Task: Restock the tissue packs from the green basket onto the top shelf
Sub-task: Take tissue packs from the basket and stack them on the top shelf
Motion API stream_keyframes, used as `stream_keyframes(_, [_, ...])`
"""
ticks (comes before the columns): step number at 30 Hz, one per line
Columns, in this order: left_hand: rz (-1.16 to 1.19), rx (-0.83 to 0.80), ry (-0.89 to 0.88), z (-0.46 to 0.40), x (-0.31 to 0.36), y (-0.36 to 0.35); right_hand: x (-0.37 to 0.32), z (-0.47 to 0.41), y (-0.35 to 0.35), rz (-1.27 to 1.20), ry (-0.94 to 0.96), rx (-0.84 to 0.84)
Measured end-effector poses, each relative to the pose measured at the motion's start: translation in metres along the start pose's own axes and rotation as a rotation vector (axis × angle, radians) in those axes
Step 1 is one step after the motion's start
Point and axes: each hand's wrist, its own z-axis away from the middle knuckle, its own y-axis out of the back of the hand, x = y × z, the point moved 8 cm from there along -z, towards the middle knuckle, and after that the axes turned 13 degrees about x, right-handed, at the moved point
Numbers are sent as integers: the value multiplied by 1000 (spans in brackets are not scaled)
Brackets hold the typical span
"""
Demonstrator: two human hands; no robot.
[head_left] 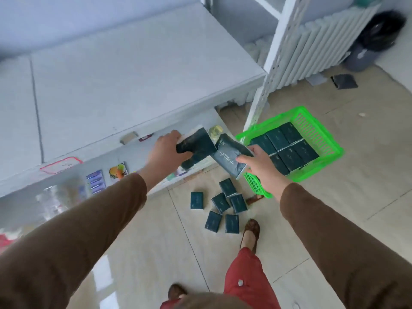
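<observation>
My left hand grips a dark teal tissue pack just below the front edge of the white top shelf. Beside it, my right hand holds a second tissue pack, tilted, close to the first one. The green basket stands on the floor to the right, under my right hand, with several dark packs lying flat in rows inside. Several more packs lie scattered on the tiled floor below my hands.
A white perforated upright of the shelf unit rises beside the basket. A lower shelf carries small packaged goods. A radiator and a dark bin stand at the back right. My feet are near the scattered packs.
</observation>
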Motion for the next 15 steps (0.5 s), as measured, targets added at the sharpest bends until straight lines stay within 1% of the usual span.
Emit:
stream_keyframes(4, [96, 113, 177, 50, -92, 119, -59, 84, -101, -116, 4, -177])
stream_keyframes(7, [126, 191, 259, 72, -156, 196, -98, 129, -176, -121, 63, -267])
stream_keyframes(11, [164, 284, 341, 84, -231, 272, -148, 162, -269, -142, 161, -360])
stream_keyframes(15, [186, 360, 407, 79, -300, 328, -188, 172, -354, -58, 266, -377])
